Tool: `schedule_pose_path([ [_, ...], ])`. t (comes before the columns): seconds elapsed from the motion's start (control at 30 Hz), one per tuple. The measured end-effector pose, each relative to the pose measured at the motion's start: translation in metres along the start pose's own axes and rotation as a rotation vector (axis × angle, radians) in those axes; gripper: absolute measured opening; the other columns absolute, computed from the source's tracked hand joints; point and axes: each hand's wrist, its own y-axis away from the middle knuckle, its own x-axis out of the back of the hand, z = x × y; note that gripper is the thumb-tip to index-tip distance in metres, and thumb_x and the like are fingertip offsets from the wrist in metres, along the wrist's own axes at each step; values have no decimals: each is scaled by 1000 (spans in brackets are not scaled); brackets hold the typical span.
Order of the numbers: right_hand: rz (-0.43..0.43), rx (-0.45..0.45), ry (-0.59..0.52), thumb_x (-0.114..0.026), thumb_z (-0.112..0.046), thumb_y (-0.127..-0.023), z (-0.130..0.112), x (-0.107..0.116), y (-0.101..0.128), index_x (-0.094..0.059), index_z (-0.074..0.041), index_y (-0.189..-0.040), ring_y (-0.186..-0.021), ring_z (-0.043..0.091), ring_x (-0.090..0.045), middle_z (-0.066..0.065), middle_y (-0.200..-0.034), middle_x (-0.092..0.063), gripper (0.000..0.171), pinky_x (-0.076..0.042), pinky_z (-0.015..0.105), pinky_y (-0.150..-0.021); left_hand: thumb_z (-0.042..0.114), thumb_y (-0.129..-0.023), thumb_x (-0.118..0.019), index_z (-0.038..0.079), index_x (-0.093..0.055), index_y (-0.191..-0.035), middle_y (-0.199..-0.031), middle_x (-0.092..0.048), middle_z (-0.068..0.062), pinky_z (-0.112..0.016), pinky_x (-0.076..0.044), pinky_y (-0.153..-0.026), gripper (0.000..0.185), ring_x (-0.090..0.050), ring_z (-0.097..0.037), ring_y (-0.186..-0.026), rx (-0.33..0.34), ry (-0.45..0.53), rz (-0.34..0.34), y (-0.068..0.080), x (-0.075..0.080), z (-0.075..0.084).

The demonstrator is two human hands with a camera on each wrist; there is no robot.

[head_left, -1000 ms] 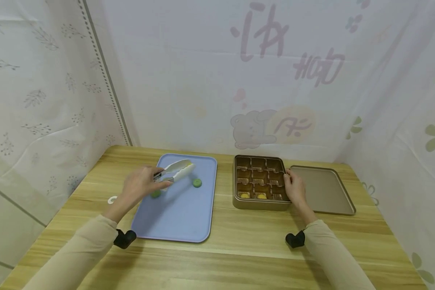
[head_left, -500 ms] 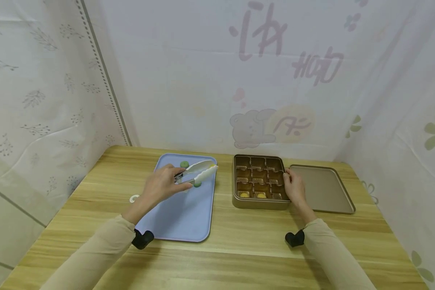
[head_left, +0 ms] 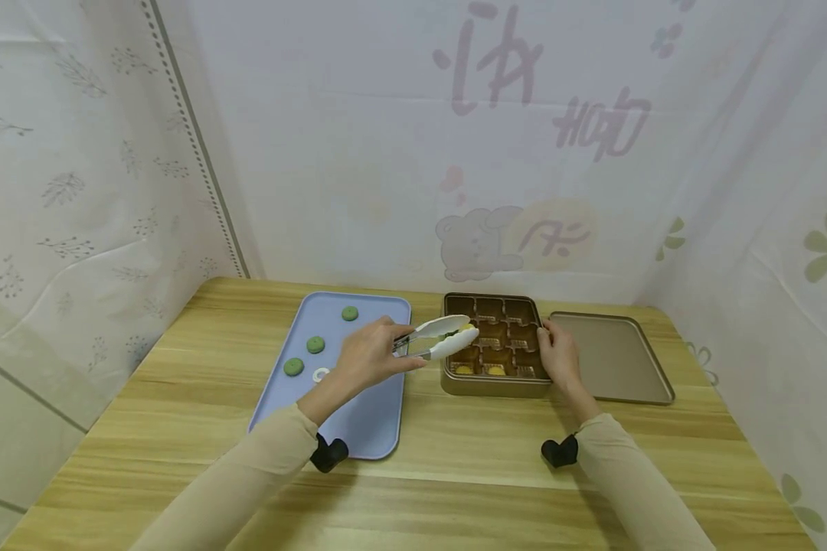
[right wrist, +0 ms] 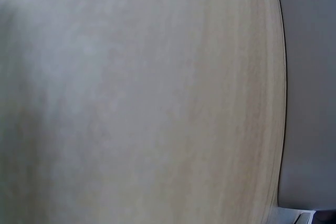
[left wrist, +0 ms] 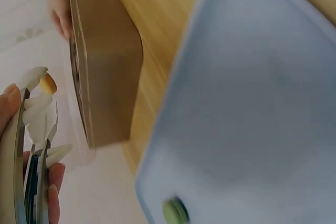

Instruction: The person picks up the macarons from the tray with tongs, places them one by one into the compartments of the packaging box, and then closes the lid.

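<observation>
My left hand (head_left: 365, 360) holds silver tongs (head_left: 455, 343) with white tips, fingers on one arm and thumb on the other. A yellow macaron (left wrist: 48, 83) is pinched between the tips, which overlap the left side of a bronze tin (head_left: 496, 388) in the head view. The tin has a brown divided insert; two yellow macarons (head_left: 496, 370) sit in its front left and front middle compartments. My right hand (head_left: 560, 356) grips the tin's right wall. Green macarons (head_left: 315, 344) lie on a blue tray (head_left: 379, 432), partly hidden by my left arm.
A flat bronze lid (head_left: 613, 356) lies right of the tin, behind my right hand. A wooden table (head_left: 469, 490) carries everything. White printed curtains (head_left: 331, 153) close off the back and both sides. A white ring (head_left: 320, 375) shows beside my left wrist, over the tray.
My left hand has carried the tongs and yellow macaron rightward from over the tray to the tin's left side. Green macarons on the tray are uncovered. The right hand stays on the tin.
</observation>
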Motion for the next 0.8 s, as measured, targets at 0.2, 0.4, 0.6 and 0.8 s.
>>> schedule_pose_path([
  [0.2,-4,-1,-11,-41,-12,-105,-2,0,0,-49,8,-138,-100,44,-62,33,-117,-63,40,-48,56,-88,45,-75,-81,14,-70,-121,-111,-70,-8,-28,-47,-56,57,-65,-20,-85,-54,32,-12,-9,-18,19],
  [0.4,-2,-9,-9,-42,-12,-104,-2,0,-1,-50,7,-138,-93,42,-63,32,-114,-64,39,-49,54,-83,46,-76,-80,13,-69,-122,-115,-70,-9,-24,-45,-52,58,-65,-17,-76,-68,46,-51,-17,-34,35],
  [0.6,-4,-19,-9,-41,-12,-105,-1,0,0,-49,7,-138,-97,42,-62,32,-118,-63,39,-49,54,-84,48,-76,-80,13,-69,-124,-99,-71,-6,-19,-29,-43,60,-41,-7,-56,-81,41,-82,-22,-45,47],
  [0.8,5,-19,-11,-42,-12,-104,-1,0,0,-50,7,-137,-100,43,-62,32,-118,-62,39,-49,53,-82,47,-75,-81,13,-69,-123,-96,-69,-4,-18,-31,-48,60,-43,-8,-64,-103,7,-85,-26,-52,53],
])
